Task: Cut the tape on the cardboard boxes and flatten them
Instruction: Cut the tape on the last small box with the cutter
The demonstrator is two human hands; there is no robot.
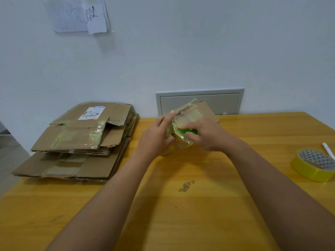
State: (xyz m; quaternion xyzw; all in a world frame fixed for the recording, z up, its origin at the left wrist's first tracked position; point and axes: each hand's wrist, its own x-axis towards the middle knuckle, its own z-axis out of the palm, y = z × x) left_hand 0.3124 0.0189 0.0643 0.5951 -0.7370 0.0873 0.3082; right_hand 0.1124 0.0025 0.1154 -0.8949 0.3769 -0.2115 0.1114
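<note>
A small cardboard box [192, 115], wrapped in yellowish tape, is held tilted just above the wooden table [181, 205] near its far edge. My left hand [157, 134] grips the box's left side, thumb up along its edge. My right hand [206, 134] holds a green-handled cutter [188, 131] against the taped front face of the box; the blade is hidden. A stack of flattened cardboard boxes [79, 140] with tape strips and a shipping label lies at the table's far left corner.
A roll of yellow tape [313, 165] and a white pen [328, 150] lie at the right edge. A grey wall panel [199, 101] sits behind the box. Papers [78, 14] hang on the wall. A dark stain [186, 186] marks the table's middle.
</note>
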